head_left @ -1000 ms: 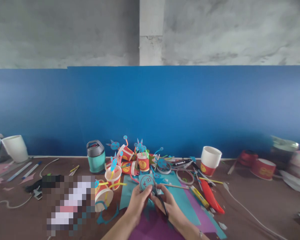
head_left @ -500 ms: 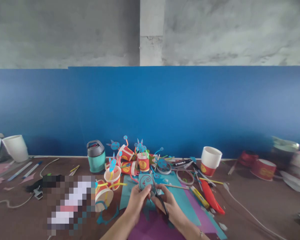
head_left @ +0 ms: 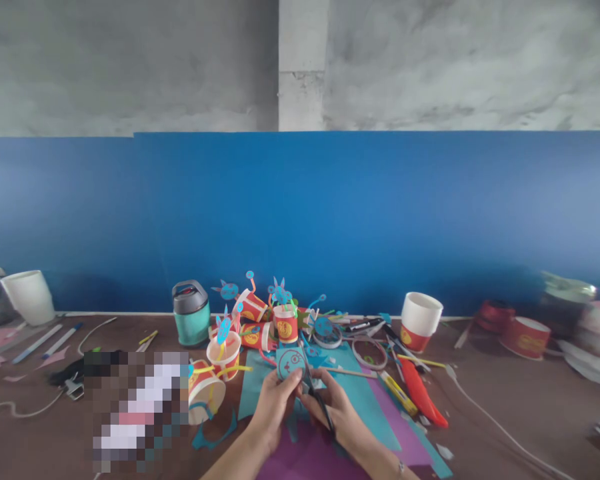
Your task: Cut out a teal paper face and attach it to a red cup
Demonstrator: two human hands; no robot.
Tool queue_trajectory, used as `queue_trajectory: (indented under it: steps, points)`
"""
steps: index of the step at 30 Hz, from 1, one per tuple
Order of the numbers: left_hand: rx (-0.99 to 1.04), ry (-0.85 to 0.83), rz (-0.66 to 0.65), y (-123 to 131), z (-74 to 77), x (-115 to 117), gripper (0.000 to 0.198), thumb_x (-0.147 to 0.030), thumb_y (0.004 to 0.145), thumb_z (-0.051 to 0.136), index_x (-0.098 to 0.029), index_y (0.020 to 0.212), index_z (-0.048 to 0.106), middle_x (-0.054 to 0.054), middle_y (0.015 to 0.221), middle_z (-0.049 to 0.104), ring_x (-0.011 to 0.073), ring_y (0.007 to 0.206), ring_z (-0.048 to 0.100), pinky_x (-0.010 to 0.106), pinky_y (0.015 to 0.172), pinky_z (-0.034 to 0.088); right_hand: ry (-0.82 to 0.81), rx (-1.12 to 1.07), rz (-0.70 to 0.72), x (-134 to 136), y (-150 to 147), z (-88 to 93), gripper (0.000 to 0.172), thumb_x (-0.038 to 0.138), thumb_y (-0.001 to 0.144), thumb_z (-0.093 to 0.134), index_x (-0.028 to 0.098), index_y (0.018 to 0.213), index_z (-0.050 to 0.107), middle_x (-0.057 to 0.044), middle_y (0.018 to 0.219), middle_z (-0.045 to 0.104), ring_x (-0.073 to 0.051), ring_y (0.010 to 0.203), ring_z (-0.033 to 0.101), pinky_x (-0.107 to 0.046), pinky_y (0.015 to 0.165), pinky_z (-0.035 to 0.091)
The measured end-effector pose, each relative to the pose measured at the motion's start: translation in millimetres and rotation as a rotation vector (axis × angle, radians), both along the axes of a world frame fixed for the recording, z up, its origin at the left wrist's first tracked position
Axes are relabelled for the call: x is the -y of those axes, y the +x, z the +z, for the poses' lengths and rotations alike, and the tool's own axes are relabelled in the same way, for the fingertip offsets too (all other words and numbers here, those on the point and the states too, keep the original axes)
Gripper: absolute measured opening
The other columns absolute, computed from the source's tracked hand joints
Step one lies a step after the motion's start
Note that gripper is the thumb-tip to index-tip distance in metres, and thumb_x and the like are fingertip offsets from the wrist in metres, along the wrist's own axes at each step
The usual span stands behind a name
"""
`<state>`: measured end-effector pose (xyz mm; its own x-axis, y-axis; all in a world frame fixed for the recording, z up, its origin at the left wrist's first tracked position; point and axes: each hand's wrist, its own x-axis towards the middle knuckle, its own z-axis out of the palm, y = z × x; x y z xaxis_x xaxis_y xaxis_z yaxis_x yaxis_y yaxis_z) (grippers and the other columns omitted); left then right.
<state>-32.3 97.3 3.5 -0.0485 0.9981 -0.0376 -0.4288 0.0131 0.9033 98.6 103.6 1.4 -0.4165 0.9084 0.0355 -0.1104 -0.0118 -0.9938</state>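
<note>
My left hand (head_left: 275,399) pinches a small piece of blue paper (head_left: 289,360) with a face drawn inside a circle. Black-handled scissors (head_left: 322,404) are gripped in my right hand (head_left: 336,400), their blades at the right side of the paper. Both hands are close together above purple paper (head_left: 300,460) and light-blue sheets (head_left: 375,410). Just beyond stand and lie red paper cups (head_left: 285,325) decorated with blue paper faces (head_left: 279,293) and bent straws.
At the left are a teal lidded container (head_left: 191,317), pens (head_left: 63,341) and a white cup (head_left: 29,298). To the right lie a roll of tape (head_left: 370,353), a yellow glue stick or knife (head_left: 399,393), a red pouch-like object (head_left: 424,393) and stacked cups (head_left: 421,320). A blue panel (head_left: 300,220) rises behind.
The scissors and blue paper have shifted only slightly between my hands. The whole view has moved a few pixels; the objects on the table stay in place.
</note>
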Motion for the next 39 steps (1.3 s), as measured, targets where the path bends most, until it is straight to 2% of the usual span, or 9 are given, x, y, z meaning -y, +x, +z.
queue_trajectory:
  steps: [8, 13, 16, 22, 28, 31, 39]
  points:
    - [-0.025, -0.015, 0.004, -0.4, 1.6, 0.9, 0.039, -0.048, 0.062, 0.073, -0.016, 0.054, 0.052, -0.004, 0.049, 0.046, 0.0089, 0.047, 0.039, 0.022, 0.05, 0.028, 0.017, 0.001, 0.001, -1.7, 0.3, -3.7, 0.054, 0.055, 0.063, 0.074, 0.019, 0.093, 0.047, 0.012, 0.045, 0.04, -0.003, 0.039, 0.028, -0.015, 0.036, 0.019]
    - [-0.085, 0.015, 0.012, -2.1, 0.0, -0.2, 0.04, -0.048, 0.066, 0.07, -0.016, 0.053, 0.051, -0.004, 0.049, 0.044, 0.0082, 0.046, 0.036, 0.022, 0.049, 0.027, 0.016, 0.018, -0.001, 1.6, -0.5, 3.9, 0.056, 0.059, 0.061, 0.072, 0.019, 0.089, 0.046, 0.013, 0.042, 0.036, -0.003, 0.037, 0.024, -0.015, 0.035, 0.016]
    - [-0.126, -0.002, 0.022, -2.8, 0.4, -0.7, 0.043, -0.051, 0.063, 0.07, -0.017, 0.049, 0.05, -0.005, 0.046, 0.042, 0.0084, 0.045, 0.036, 0.023, 0.047, 0.026, 0.008, 0.024, -0.011, 3.2, -0.4, 8.8, 0.057, 0.062, 0.06, 0.071, 0.019, 0.088, 0.047, 0.013, 0.041, 0.035, -0.003, 0.037, 0.023, -0.016, 0.035, 0.017]
    - [-0.137, -0.007, 0.038, -2.7, 3.7, 0.6, 0.044, -0.056, 0.059, 0.071, -0.017, 0.048, 0.052, -0.004, 0.043, 0.043, 0.01, 0.045, 0.039, 0.024, 0.049, 0.03, 0.032, 0.069, -0.023, 4.0, 2.3, 9.7, 0.054, 0.059, 0.061, 0.071, 0.019, 0.089, 0.049, 0.012, 0.04, 0.037, -0.003, 0.037, 0.025, -0.016, 0.036, 0.019]
    - [-0.083, 0.009, 0.027, -2.2, 6.3, 2.4, 0.043, -0.05, 0.061, 0.072, -0.018, 0.048, 0.045, -0.006, 0.046, 0.04, 0.0076, 0.045, 0.033, 0.023, 0.048, 0.024, 0.037, 0.11, -0.041, 3.7, 2.4, 11.2, 0.053, 0.054, 0.06, 0.074, 0.018, 0.089, 0.05, 0.012, 0.039, 0.04, -0.004, 0.035, 0.029, -0.016, 0.035, 0.021]
    - [-0.086, -0.008, 0.008, -3.5, 4.5, 1.8, 0.041, -0.048, 0.062, 0.072, -0.018, 0.051, 0.046, -0.007, 0.045, 0.037, 0.0066, 0.044, 0.028, 0.022, 0.047, 0.021, 0.025, 0.118, -0.047, 3.6, 2.1, 12.8, 0.054, 0.054, 0.06, 0.074, 0.018, 0.091, 0.049, 0.011, 0.039, 0.043, -0.005, 0.035, 0.032, -0.016, 0.035, 0.023]
    - [-0.069, -0.005, -0.041, -7.3, -2.6, -3.1, 0.038, -0.048, 0.059, 0.074, -0.016, 0.057, 0.053, -0.007, 0.047, 0.038, 0.007, 0.045, 0.031, 0.023, 0.049, 0.024, 0.023, 0.116, -0.065, 2.2, 3.5, 10.9, 0.055, 0.057, 0.06, 0.072, 0.018, 0.092, 0.049, 0.011, 0.04, 0.044, -0.005, 0.036, 0.033, -0.016, 0.036, 0.023]
